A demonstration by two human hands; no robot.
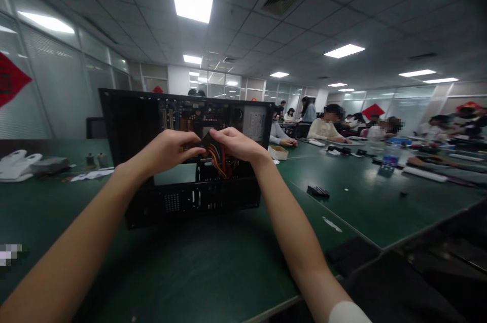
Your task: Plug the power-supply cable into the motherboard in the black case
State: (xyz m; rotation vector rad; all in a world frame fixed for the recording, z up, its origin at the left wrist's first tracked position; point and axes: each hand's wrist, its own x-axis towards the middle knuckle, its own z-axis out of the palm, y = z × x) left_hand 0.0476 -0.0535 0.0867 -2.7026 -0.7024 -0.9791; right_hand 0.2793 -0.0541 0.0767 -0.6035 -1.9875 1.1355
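A black computer case [125, 130] stands upright on the green table, its open side toward me. Inside it show a motherboard [196, 112] and a power supply [254, 122] with a pale label. Both hands are in front of the opening, holding a bundle of multicoloured power cables [222, 163] by its dark connector end. My left hand [173, 148] pinches the connector from the left. From the right, my right hand [239, 144] closes on it with the thumb on top. The cables hang below the fingers into the case.
The green table [182, 267] reaches far right. A small black part [318, 191] lies right of the case, near an open box [278, 152]. A white plastic bag [17, 165] and a grey block [49, 165] are at left. Several people sit at tables beyond.
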